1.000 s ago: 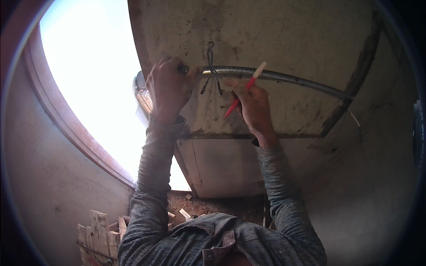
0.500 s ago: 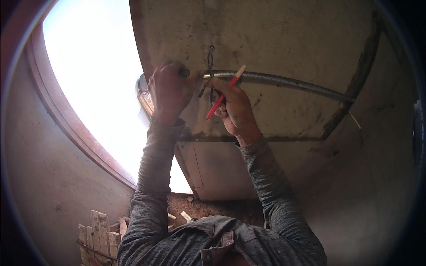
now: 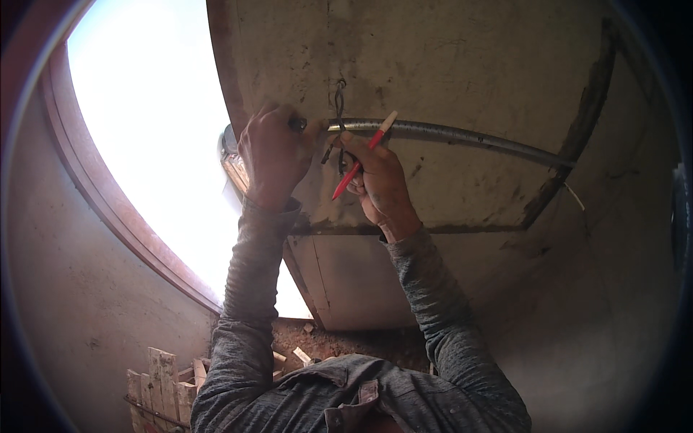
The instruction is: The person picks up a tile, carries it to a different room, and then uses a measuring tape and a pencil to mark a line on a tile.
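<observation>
My left hand (image 3: 276,155) is closed at the left end of a long grey metal pipe (image 3: 462,135). A small dark end (image 3: 297,124) of something shows at its fist; the rest is hidden. Beside it, my right hand (image 3: 386,186) is closed, with a red pen (image 3: 367,156) held slantwise, its pale end up. Its thumb and fingertips also pinch a twisted dark wire (image 3: 339,102), which hangs from a small hole in the stained surface and crosses the pipe. Short loose ends of the wire stick out below the pipe between my hands.
The pipe runs to the right along a pale, stained panel (image 3: 462,65) with a dark edge. A bright opening (image 3: 144,130) with a reddish frame lies to the left. Wooden boards (image 3: 162,382) stand at lower left. A thin pale wire (image 3: 575,196) pokes out at right.
Both hands keep nearly the same place and grip at the wire and pipe. The view has shifted very slightly.
</observation>
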Demonstrator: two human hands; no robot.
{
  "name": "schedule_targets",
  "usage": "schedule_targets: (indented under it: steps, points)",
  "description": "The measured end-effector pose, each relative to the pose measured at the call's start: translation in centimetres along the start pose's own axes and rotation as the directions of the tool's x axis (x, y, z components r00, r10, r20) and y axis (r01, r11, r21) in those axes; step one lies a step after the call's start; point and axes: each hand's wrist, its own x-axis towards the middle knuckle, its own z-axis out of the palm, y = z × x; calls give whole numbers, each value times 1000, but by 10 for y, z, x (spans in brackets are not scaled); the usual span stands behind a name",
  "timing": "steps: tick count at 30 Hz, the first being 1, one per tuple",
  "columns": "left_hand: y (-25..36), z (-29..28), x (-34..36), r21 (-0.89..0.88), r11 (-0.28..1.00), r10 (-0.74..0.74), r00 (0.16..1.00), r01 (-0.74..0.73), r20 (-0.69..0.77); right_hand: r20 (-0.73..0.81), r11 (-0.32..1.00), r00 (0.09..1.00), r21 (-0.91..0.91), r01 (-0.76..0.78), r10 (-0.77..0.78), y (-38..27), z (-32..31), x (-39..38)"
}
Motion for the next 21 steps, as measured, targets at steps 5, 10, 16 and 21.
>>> schedule_targets:
  steps: [5,10,16,21]
  points:
    - [-1,1,0,-14,1000,1,1000,-2,-12,-25,1000,1000,-8,-6,5,1,0,0]
    - [-1,3,-1,-31,999,30,998,-32,-47,-17,1000,1000,-12,-6,6,1,0,-1]
    - [-3,3,0,-16,1000,20,999,-21,-36,-13,1000,1000,5,-10,10,3,2,1]
    - [-1,3,-1,23,1000,6,1000,-6,-12,-28,1000,1000,28,-6,6,4,3,0]
